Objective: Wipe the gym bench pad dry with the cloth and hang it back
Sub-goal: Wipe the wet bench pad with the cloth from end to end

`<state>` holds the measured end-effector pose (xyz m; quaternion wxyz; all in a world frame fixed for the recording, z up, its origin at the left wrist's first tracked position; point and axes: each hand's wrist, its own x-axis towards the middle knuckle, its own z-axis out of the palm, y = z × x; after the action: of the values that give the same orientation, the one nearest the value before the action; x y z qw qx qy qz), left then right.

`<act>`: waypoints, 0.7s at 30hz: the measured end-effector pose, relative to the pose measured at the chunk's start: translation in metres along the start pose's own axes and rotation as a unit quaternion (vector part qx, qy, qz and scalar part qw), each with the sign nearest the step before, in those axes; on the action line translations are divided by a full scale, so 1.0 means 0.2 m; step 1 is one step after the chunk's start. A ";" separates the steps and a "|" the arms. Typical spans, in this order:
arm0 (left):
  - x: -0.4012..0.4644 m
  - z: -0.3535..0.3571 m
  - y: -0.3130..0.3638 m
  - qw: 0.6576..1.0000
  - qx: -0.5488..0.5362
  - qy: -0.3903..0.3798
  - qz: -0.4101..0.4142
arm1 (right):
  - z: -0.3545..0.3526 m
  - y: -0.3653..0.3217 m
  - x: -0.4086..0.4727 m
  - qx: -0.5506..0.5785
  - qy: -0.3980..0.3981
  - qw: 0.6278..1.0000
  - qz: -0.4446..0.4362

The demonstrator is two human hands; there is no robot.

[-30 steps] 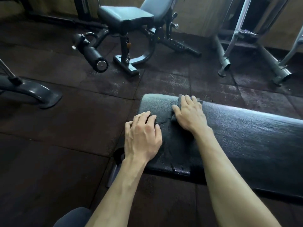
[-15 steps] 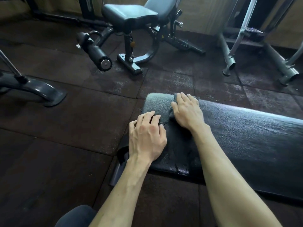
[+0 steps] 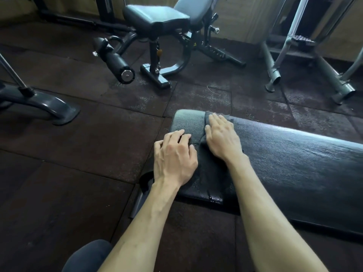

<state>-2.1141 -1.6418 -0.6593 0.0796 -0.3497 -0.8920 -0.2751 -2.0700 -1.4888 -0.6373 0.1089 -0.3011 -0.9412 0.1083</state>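
The cloth, dark and nearly the pad's own colour, lies flat across the left end of the pad, running from the pad's far edge toward its near edge. The right hand lies spread on the cloth's far part, palm down, fingers straight and together, pressing rather than gripping. The left hand rests flat just left of the cloth, on the pad's bare corner, fingers extended and clutching nothing; its inner edge seems to touch the cloth's edge, though that cannot be settled. Near the pad's front edge, below the cloth, droplets glisten, and a wet sheen runs along the pad far to the right of the hands, so most of the wiping appears yet to be done. The likely trouble from here: with only a flat palm holding it, the cloth may bunch or slip out from under the hand on a long stroke, smearing water rather than lifting it. A soaked cloth would merely push the wet rightward along the pad. The droplets at the front edge could be missed, since they sit below the pressed area. Left of the pad lies the rubber floor; beyond the pad's far edge stands a seat machine, and a grey frame. No hanging place shows.
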 end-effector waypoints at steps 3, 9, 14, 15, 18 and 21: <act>0.00 -0.02 0.01 1.000 -0.026 -0.005 -0.009 | -0.01 -0.01 -0.17 0.014 0.002 1.000 -0.027; -0.05 -0.11 -0.09 0.989 -0.091 -0.033 -0.110 | -0.05 0.07 -0.17 0.026 -0.014 0.999 0.014; -0.10 -0.10 -0.12 0.979 -0.129 -0.059 -0.148 | 0.00 -0.13 0.06 0.041 -0.015 0.999 0.009; -0.10 -0.09 -0.13 0.978 -0.137 -0.053 -0.151 | 0.01 -0.17 0.05 0.046 -0.012 0.999 -0.003; -0.10 -0.09 -0.14 0.975 -0.155 -0.050 -0.152 | 0.01 -0.24 -0.08 0.053 0.013 0.997 -0.050; -0.10 -0.09 -0.14 0.972 -0.173 -0.042 -0.152 | 0.01 -0.22 -0.12 0.053 0.011 0.996 -0.068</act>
<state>-2.1200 -1.6803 -0.6625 -0.0619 -0.2294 -0.8763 -0.4190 -2.0747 -1.5378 -0.6318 0.1419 -0.2314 -0.9512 0.1467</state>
